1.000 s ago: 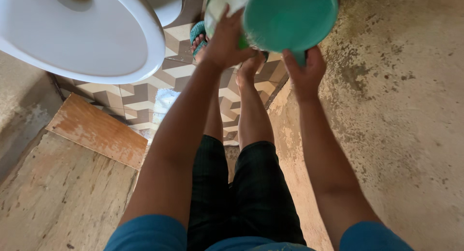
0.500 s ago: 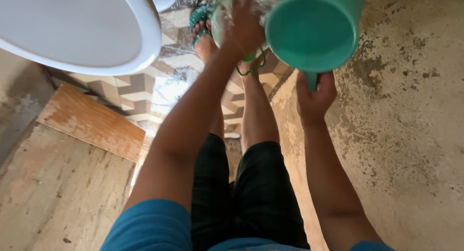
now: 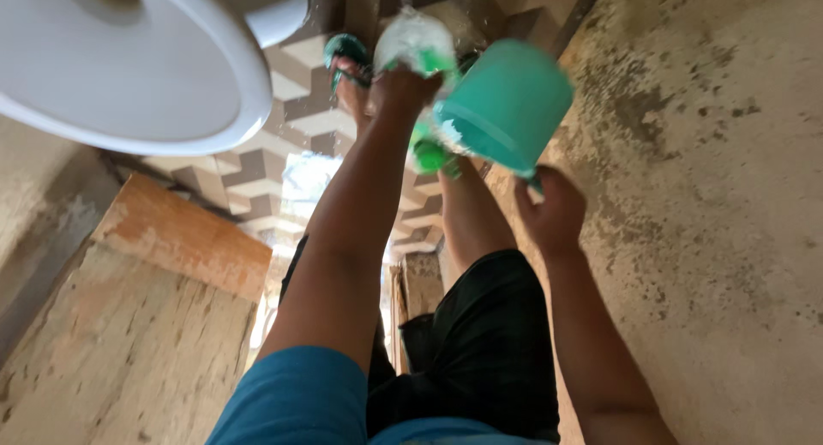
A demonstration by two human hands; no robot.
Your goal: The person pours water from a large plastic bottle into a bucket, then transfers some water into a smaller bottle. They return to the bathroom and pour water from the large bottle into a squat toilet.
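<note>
My right hand (image 3: 553, 209) grips the handle of a green plastic jug (image 3: 506, 102), tipped to the left so water spills from its mouth. My left hand (image 3: 399, 89) is closed around a white and green bottle-like object (image 3: 418, 46), held right beside the jug's mouth and splashed with water. Both are held out over my legs and my feet in green sandals (image 3: 345, 51) on the patterned tile floor (image 3: 257, 175).
A white ceramic basin (image 3: 129, 68) fills the upper left. A brown wooden board (image 3: 184, 239) leans at the left above a stained concrete surface (image 3: 103, 359). A rough, stained concrete wall (image 3: 711, 196) runs along the right.
The jug has tipped leftward and lower toward the object in my left hand, and water now pours over it. The view has shifted slightly.
</note>
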